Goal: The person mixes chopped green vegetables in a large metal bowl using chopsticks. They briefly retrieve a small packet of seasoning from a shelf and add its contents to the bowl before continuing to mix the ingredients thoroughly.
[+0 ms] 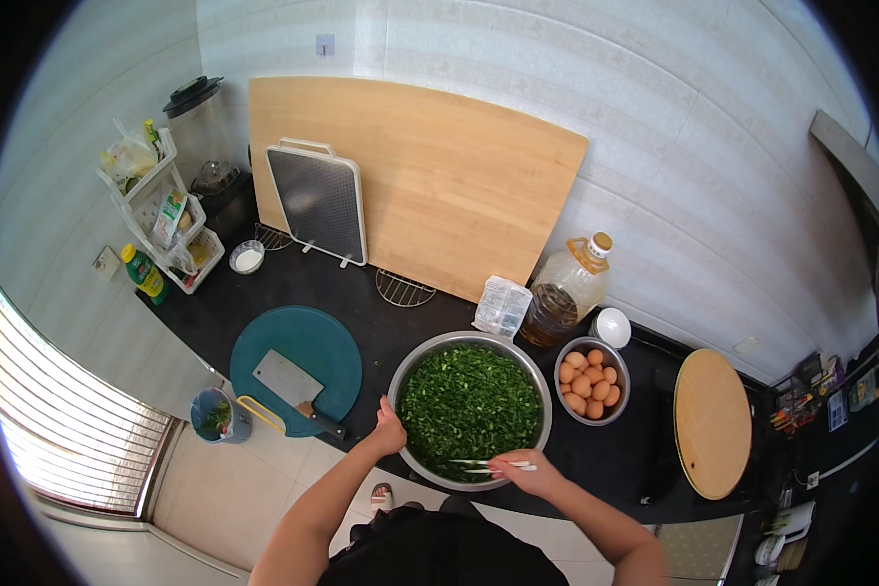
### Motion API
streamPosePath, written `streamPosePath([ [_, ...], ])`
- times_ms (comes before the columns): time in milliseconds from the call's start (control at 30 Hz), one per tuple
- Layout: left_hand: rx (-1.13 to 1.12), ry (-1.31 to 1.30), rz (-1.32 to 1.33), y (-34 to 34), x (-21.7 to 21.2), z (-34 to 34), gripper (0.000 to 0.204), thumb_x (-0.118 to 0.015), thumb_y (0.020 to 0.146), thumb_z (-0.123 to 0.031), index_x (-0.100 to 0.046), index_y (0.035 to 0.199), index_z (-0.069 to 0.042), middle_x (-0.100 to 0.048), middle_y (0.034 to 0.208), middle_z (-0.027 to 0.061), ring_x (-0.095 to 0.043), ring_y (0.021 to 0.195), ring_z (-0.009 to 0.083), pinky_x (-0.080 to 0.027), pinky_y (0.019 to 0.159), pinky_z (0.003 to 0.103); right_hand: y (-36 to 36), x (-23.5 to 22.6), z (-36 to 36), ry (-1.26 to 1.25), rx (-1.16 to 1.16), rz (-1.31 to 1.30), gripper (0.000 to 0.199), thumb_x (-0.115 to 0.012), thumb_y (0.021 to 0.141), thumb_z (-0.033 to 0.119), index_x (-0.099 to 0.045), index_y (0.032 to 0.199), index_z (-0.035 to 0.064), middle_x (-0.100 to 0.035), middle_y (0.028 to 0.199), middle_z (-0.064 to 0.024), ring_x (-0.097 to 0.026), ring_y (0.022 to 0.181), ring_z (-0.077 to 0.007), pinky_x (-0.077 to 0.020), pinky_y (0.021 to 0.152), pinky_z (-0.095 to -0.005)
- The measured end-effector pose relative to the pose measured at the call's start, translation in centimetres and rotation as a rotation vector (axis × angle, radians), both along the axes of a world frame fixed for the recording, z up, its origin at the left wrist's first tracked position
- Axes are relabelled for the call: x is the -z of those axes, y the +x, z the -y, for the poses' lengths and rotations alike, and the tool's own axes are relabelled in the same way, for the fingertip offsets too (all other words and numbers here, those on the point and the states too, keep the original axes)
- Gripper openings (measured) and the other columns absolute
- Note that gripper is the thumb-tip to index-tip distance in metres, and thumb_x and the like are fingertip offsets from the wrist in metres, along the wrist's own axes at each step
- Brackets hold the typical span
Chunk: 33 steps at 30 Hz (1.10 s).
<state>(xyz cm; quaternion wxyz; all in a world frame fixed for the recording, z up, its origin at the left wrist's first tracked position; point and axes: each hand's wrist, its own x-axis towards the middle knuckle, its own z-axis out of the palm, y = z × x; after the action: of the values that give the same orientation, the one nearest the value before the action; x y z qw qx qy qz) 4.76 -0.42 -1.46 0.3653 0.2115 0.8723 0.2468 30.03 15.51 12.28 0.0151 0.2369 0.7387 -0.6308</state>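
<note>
A wide steel bowl (545, 415) full of chopped green leaves (469, 400) stands on the black counter before me. My left hand (391, 428) grips the bowl's rim at its left side. In my right hand (532, 472) is a pair of white chopsticks (474, 463), their tips down in the greens near the bowl's close edge. Left of the bowl lies a round teal cutting board (332, 342) with a cleaver (289, 379) on it. A smaller steel bowl (623, 405) of brown eggs (586, 386) sits to the right.
Behind the bowls stand an oil jug (566, 288), a crumpled plastic bag (503, 306) and small white bowls (611, 328). A large wooden board (430, 176) leans on the wall. At right lies a round wooden board (713, 425); a bin (221, 418) stands below at left.
</note>
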Motion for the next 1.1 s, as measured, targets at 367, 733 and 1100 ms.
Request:
streamPosePath([
  [367, 0.151, -0.053, -0.118, -1.2, 10.1, 0.5, 0.094, -0.057, 0.082, -0.008, 0.016, 0.14, -0.003, -0.02, 0.138, 0.028, -0.037, 0.121, 0.0442, -0.039, 0.096, 0.046, -6.5, 2.8, -2.3, 0.697, 0.131, -0.317, 0.011, -0.059, 0.085, 0.011, -0.067, 0.089, 0.0038, -0.059, 0.073, -0.0135, -0.06, 0.065, -0.0295, -0.0473, 0.056, -0.0367],
  [733, 0.024, 0.035, -0.02, -0.2, 1.6, 0.9, 0.095, -0.057, 0.082, -0.008, 0.018, 0.14, -0.002, -0.02, 0.137, 0.0301, -0.038, 0.119, 0.0452, -0.039, 0.096, 0.045, -0.7, -0.3, -0.6, 0.601, -0.139, -0.255, 0.016, -0.057, 0.088, 0.015, -0.067, 0.092, 0.003, -0.064, 0.077, -0.0118, -0.063, 0.07, -0.0262, -0.0496, 0.064, -0.0324],
  [1100, 0.091, 0.02, -0.107, -0.9, 5.8, 1.3, 0.095, -0.057, 0.08, -0.006, 0.017, 0.14, -0.002, -0.018, 0.139, 0.0293, -0.038, 0.119, 0.0446, -0.04, 0.095, 0.044, -3.9, -2.3, 2.1, 0.246, 0.145, -0.287, 0.018, -0.057, 0.09, 0.013, -0.067, 0.095, -0.0012, -0.067, 0.082, -0.0112, -0.064, 0.075, -0.017, -0.0484, 0.066, -0.0253],
])
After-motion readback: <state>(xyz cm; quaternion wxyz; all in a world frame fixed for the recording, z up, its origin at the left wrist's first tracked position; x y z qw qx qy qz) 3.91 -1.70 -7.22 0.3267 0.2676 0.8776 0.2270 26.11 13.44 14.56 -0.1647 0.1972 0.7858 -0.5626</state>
